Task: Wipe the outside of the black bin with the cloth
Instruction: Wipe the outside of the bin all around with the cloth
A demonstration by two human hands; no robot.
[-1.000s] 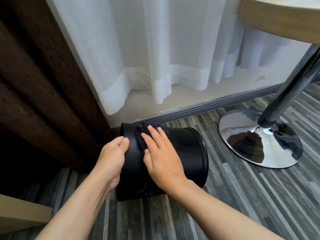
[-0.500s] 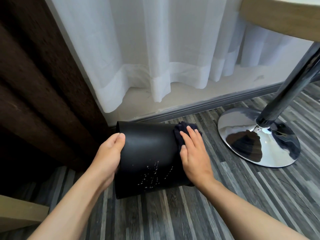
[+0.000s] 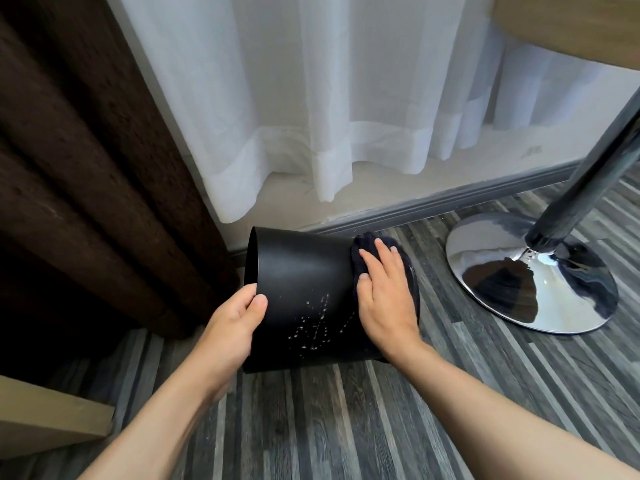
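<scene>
Sliding rightward since a second ago, my right hand (image 3: 382, 299) is now pressing the cloth (image 3: 367, 252) flat-fingered against the right end of the black bin (image 3: 304, 289). I'm seeing the bin lying on its side on the floor (image 3: 346, 427), near the skirting. My left hand (image 3: 235, 327) is curling round the left rim, thumb on top. Pale droplets are sitting mid-wall; I'm judging the bin could roll if that grip loosens.

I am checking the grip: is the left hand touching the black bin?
Touching. The head view shows the left hand gripping the black bin at its left edge, thumb pressed on the outer wall.
</scene>
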